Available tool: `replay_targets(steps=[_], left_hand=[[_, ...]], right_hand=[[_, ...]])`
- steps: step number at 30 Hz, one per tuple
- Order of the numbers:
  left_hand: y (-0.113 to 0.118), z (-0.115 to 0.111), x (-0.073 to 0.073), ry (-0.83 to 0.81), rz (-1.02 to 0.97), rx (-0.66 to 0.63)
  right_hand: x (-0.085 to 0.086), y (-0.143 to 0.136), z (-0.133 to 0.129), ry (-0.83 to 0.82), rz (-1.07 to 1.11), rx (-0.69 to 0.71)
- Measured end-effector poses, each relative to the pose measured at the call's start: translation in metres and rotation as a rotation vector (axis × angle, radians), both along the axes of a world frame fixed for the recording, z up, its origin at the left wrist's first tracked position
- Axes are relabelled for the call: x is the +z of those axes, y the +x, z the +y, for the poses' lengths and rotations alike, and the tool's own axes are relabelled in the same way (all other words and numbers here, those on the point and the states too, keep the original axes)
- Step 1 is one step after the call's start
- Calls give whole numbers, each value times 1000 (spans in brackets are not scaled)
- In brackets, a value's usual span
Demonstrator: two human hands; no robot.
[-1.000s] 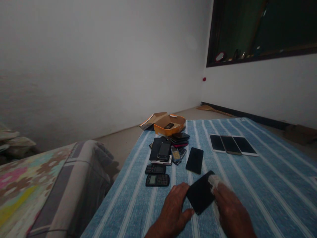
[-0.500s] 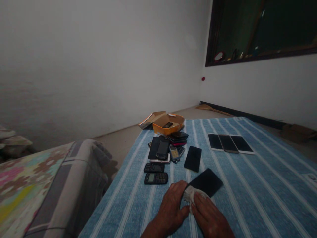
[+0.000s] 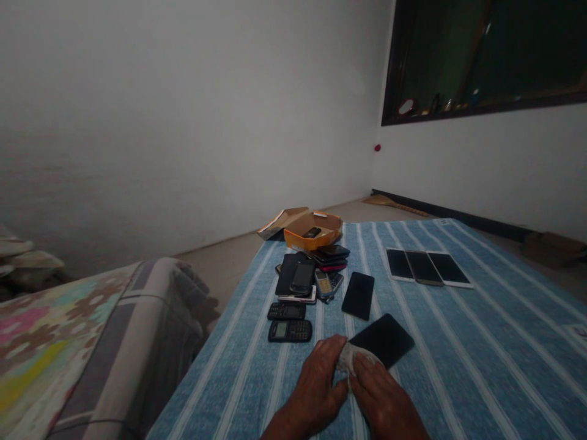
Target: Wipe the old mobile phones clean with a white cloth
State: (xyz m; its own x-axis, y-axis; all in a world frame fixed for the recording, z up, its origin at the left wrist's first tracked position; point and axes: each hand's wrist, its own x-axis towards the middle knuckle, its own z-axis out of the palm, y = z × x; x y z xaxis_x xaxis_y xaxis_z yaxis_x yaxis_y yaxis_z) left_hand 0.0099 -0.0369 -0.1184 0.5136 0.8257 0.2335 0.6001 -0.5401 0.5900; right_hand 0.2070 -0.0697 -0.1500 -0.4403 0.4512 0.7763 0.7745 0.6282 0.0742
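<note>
A black smartphone (image 3: pixel 384 340) lies at a slant on the striped cloth cover, its near left end hidden by a crumpled pale cloth (image 3: pixel 345 360) and my hands. My right hand (image 3: pixel 383 394) presses this cloth onto the phone with closed fingers. At the phone's left end, my left hand (image 3: pixel 317 382) grips its edge, the fingertips partly hidden by the cloth. Just beyond lies another black smartphone (image 3: pixel 358 296). Left of it are two black keypad phones (image 3: pixel 290 330), one behind the other.
Several phones (image 3: pixel 302 278) are piled farther back, before an open orange box (image 3: pixel 312 243) with a phone inside. Three phones (image 3: pixel 428 267) lie side by side at the right. A bed with a patterned cover (image 3: pixel 156 305) stands left, across a gap.
My right hand and the cloth have shifted slightly left toward the phone's near end. My left hand stays almost in place, and the whole view has dipped very slightly.
</note>
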Motion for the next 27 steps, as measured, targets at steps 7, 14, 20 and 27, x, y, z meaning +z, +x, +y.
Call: replay_targets(steps=[7, 14, 20, 27], left_hand=[[0, 2, -8, 54, -42, -8], [1, 1, -7, 59, -47, 5], [-1, 2, -6, 89, -69, -16], [-1, 1, -8, 132, -59, 8]], right_hand=[[24, -18, 12, -176, 111, -5], [12, -19, 11, -125, 83, 11], [26, -33, 21, -272, 201, 43], [11, -27, 16, -147, 128, 65]])
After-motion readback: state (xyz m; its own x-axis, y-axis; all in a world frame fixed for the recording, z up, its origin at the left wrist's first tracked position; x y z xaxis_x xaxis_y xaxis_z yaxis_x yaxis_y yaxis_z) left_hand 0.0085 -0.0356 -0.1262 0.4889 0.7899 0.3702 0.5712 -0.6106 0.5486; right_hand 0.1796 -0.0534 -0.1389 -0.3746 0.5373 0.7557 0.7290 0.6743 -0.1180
